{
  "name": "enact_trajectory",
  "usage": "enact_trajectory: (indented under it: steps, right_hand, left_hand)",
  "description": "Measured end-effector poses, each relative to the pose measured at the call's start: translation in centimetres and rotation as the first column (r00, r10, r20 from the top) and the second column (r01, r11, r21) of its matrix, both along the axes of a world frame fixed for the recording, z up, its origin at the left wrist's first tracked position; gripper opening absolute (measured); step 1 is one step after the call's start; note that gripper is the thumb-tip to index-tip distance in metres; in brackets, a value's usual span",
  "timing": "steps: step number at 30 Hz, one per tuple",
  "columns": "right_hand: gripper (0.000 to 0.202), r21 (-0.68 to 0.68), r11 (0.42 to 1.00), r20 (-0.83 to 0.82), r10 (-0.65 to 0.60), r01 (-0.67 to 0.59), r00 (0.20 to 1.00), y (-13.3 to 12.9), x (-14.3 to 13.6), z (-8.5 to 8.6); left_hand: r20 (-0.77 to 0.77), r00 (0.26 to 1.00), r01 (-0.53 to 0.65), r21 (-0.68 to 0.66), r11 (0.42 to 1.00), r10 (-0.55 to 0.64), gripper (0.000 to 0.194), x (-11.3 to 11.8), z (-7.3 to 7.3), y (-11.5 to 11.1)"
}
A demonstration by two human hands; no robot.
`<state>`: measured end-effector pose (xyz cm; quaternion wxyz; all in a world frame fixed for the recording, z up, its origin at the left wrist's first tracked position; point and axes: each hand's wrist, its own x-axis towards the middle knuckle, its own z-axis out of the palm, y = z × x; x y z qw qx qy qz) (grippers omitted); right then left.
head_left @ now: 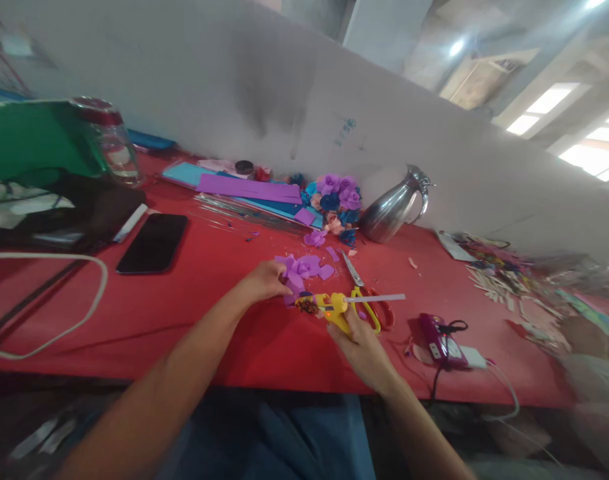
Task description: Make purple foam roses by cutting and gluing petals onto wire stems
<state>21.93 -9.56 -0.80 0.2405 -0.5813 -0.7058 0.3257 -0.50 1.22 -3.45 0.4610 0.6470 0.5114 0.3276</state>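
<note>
Yellow glue gun (337, 305) sits at the centre of the frame, my right grip (362, 343) wrapped round its handle, I judge so that its nozzle end faces left toward the purple paper (295, 283) while its pale glue stick (384, 298) juts rightward, clear of my fingers. My left grip (267, 281) pinches that paper near its left edge, likely to steady it with the fingertips beside the nozzle end. Scissors (356, 280) lie on the red table (254, 360) right of centre, probably for easy reach.
</note>
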Motion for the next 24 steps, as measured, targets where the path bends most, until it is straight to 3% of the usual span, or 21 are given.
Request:
enact_trajectory:
  steps: [3,5,12,24]
  right_hand:
    - [0.026,-0.006,1.0,0.018,0.007,-0.007,1.0,-0.1,-0.1,0.12]
    - [0.027,-0.01,1.0,0.039,0.004,-0.004,0.999,-0.16,-0.13,0.16]
    - [0.026,0.003,1.0,0.052,0.006,-0.007,0.999,-0.24,0.06,0.43]
    - [0.024,0.046,0.999,0.082,-0.019,0.015,0.996,0.02,0.43,0.36]
  left_hand:
    - [-0.222,0.974,0.044,0.027,0.999,-0.037,0.013,0.07,0.48,-0.15]
    - [-0.271,0.962,0.055,0.036,0.998,-0.043,0.015,0.17,0.78,-0.24]
    - [-0.335,0.942,0.059,0.087,0.994,-0.027,0.027,0.43,1.12,-0.17]
    - [-0.273,0.961,0.076,0.111,0.991,-0.043,0.03,0.46,0.75,0.04]
